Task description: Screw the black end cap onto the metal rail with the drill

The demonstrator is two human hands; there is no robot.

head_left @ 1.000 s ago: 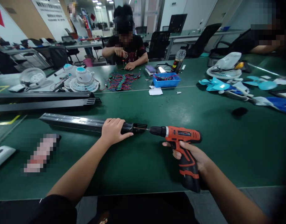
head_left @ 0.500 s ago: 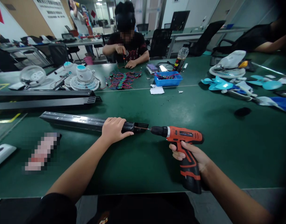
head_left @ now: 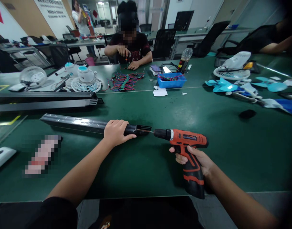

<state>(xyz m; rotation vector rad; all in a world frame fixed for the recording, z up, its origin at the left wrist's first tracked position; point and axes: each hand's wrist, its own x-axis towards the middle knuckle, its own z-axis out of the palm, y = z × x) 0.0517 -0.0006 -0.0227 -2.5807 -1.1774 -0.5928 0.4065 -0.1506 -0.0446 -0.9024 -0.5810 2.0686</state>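
A long black metal profile (head_left: 74, 123) lies on the green table, its slotted end pointing right. My left hand (head_left: 115, 133) is wrapped over it near that end, thumb along the near side. In my right hand (head_left: 196, 156) is an orange and black cordless drill (head_left: 187, 138), gripped by its handle. The index finger sticks out in front of the trigger. A thin bit runs left from the drill's chuck into the slotted end of the profile; its tip is hidden there.
More metal profiles (head_left: 65, 105) lie at the left. Beyond are fan parts (head_left: 86, 81), a wire bundle (head_left: 125, 82), a blue bin (head_left: 172, 82) and a bottle (head_left: 184, 60). Turquoise fan blades (head_left: 221, 85) lie at right. Across the table a person (head_left: 128, 44) works with a screwdriver.
My right index finger has moved out, away from the trigger, and the drill's handle has shifted very slightly left. My left hand and the profile stay in place.
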